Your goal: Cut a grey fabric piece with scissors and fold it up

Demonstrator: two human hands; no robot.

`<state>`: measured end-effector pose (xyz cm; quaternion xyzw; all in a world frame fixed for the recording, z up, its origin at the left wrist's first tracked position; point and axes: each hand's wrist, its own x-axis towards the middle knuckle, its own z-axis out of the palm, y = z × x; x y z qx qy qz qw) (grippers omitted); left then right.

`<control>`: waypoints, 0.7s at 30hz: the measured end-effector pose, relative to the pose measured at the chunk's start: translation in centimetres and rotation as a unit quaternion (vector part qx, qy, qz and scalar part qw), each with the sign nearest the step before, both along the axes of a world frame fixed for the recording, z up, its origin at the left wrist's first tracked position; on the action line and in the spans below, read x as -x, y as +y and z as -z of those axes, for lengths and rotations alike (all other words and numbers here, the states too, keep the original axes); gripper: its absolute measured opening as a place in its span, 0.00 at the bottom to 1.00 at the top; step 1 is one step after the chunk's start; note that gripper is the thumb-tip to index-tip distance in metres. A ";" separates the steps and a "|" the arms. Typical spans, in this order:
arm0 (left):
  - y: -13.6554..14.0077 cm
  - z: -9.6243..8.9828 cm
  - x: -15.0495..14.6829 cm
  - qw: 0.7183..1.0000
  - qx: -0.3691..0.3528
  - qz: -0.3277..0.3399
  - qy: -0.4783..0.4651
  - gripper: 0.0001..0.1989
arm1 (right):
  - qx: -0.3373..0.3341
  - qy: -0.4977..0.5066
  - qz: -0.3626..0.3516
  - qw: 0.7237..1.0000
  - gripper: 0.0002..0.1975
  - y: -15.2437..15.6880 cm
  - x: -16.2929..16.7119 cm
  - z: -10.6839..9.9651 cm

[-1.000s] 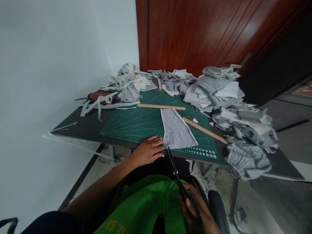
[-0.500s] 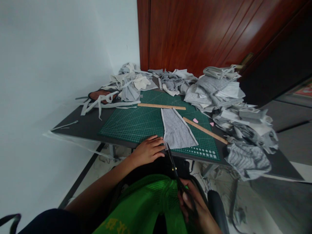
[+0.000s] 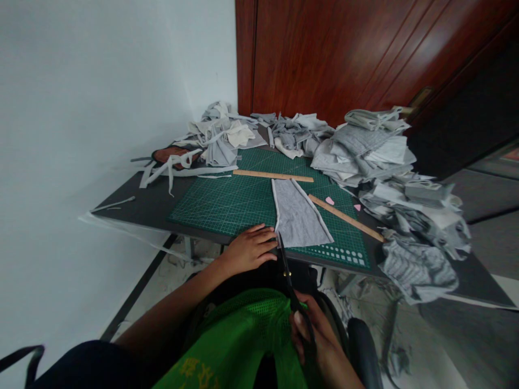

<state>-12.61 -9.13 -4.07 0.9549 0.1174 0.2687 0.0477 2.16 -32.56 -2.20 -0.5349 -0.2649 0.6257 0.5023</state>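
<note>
A grey, wedge-shaped piece of fabric (image 3: 300,219) with pale bands along both sides lies on the green cutting mat (image 3: 219,205), its wide end near the table's front edge. My left hand (image 3: 250,249) rests palm down at its lower left corner, fingers stretched out and fingertips at the fabric. In my right hand (image 3: 320,337) is a pair of black scissors (image 3: 286,273), pointing away from me. Their blade tips are over the fabric's lower left corner, just beside my left fingertips. Whether the blades are cutting cloth is too small to tell.
One wooden ruler (image 3: 273,175) lies beyond the fabric, another ruler (image 3: 346,218) to its right, near two pink chalk pieces (image 3: 330,200). Grey cloth stacks (image 3: 363,148) and a crumpled cloth (image 3: 419,267) fill the right side. Scraps (image 3: 223,135) and pale strips (image 3: 178,170) lie at the back left.
The view has shifted slightly, moving the scene right. Relative to the fabric, the scissor tips have moved a little forward and left. My left hand stays at the corner.
</note>
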 end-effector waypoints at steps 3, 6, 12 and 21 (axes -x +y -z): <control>0.0 0.0 0.0 1.000 -0.008 -0.002 -0.002 0.15 | 0.005 -0.002 0.002 1.000 0.27 -0.1 0.1 0.0; -0.1 -0.1 0.0 1.000 -0.010 -0.003 0.000 0.15 | 0.007 -0.013 0.004 1.000 0.28 -0.3 0.1 -0.1; -0.1 0.0 0.0 1.000 -0.004 -0.002 -0.003 0.16 | 0.018 -0.035 0.018 0.999 0.31 -0.4 0.5 -0.8; -0.2 0.0 0.0 1.000 -0.001 -0.005 -0.009 0.15 | 0.030 -0.012 0.014 0.999 0.30 -0.5 -0.2 -0.3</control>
